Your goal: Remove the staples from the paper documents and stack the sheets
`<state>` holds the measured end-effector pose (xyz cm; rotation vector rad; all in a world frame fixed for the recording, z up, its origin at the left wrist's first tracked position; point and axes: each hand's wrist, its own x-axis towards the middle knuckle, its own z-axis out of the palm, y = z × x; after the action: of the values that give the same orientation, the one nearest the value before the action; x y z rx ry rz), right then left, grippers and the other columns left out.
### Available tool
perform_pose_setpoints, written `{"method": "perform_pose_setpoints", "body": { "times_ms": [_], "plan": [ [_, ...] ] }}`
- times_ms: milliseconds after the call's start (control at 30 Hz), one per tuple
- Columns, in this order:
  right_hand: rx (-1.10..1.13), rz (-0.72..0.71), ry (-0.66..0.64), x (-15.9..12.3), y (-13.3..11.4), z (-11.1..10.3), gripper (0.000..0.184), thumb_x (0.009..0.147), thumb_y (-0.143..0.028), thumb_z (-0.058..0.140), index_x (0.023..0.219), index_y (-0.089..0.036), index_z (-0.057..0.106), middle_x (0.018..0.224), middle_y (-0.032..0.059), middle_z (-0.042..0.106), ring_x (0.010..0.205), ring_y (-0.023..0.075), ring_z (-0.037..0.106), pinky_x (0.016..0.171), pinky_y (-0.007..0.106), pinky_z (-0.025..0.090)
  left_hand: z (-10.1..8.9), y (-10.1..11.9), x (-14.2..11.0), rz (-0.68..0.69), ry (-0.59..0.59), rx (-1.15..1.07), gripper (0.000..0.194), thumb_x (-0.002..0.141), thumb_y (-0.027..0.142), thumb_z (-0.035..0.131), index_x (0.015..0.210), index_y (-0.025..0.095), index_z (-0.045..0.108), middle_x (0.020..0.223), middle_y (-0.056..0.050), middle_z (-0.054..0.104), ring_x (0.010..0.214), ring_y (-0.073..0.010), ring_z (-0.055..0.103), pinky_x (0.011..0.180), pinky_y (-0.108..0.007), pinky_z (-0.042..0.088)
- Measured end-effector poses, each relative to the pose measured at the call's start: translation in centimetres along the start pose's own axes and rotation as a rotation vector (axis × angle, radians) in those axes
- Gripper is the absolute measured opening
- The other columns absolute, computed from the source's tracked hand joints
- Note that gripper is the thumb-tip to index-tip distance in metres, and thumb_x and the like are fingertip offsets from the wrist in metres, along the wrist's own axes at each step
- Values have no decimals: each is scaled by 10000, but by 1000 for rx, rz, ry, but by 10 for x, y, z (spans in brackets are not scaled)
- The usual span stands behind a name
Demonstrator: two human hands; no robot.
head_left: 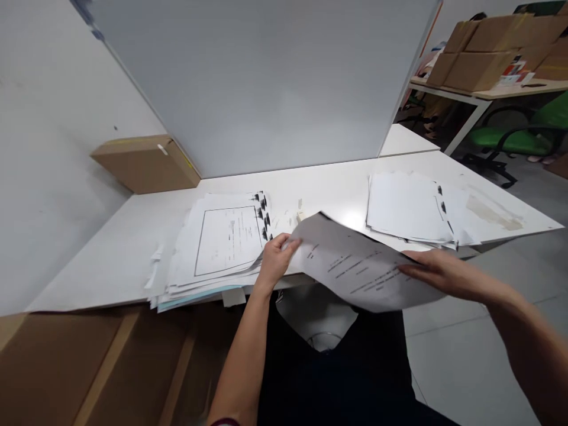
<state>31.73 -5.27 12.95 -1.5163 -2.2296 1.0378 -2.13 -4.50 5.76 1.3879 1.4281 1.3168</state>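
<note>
At the desk (328,184), the held sheet (355,263) is illegible.

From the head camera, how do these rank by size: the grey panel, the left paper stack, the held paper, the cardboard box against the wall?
1. Grey panel
2. Left paper stack and held paper: too alike to rank
3. Cardboard box
</note>
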Motion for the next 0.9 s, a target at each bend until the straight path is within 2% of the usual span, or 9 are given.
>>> {"method": "perform_pose_setpoints", "body": {
  "times_ms": [67, 167, 267, 367, 633, 900],
  "plan": [
    [245, 141, -115, -5, 16, 22, 335, 766, -491, 585, 865, -180, 663, 802, 58, 696, 678, 208, 631, 568, 262, 484, 6, -8, 3, -6, -34, 66, 267, 759, 424, 578, 820, 171, 640, 736, -6, 636, 661, -128, 566, 595, -226, 439],
    [616, 391, -160, -18, 40, 55, 377, 743, -498, 615, 889, -151, 632, 828, 92, 703, 701, 238, 655, 563, 284, 513, 16, -27, 8, 45, 44, 232, 259, 810, 373, 518, 926, 175, 639, 726, -14, 637, 652, -129, 567, 624, -241, 445],
    [812, 571, -78, -32, 56, 82, 356, 700, -459, 682, 872, -156, 608, 781, 78, 706, 651, 215, 657, 530, 265, 516, 22, -45, 14, 156, 137, 390, 254, 844, 291, 468, 1007, 174, 623, 883, -55, 660, 765, -148, 590, 732, -278, 459],
    [892, 667, 17, -40, 60, 96, 360, 661, -408, 737, 882, -160, 599, 783, 69, 710, 633, 195, 654, 519, 244, 518, 24, -55, 17, 221, 164, 444, 289, 862, 237, 428, 1093, 171, 589, 1006, -82, 635, 868, -159, 585, 795, -296, 458],
    [969, 645, 90, -34, 49, 96, 243, 672, -347, 736, 794, -184, 604, 696, 45, 701, 590, 201, 652, 488, 254, 511, 23, -50, 13, 288, 63, 504, 382, 891, 178, 336, 1233, 202, 503, 1041, -78, 592, 962, -166, 548, 854, -309, 435],
    [970, 631, 29, -24, 57, 89, 284, 677, -358, 735, 864, -185, 610, 751, 60, 714, 611, 198, 662, 498, 250, 529, 25, -52, 15, 266, -32, 626, 480, 888, 143, 300, 1348, 253, 383, 1013, -78, 546, 957, -194, 476, 862, -335, 399]
  ]
}}
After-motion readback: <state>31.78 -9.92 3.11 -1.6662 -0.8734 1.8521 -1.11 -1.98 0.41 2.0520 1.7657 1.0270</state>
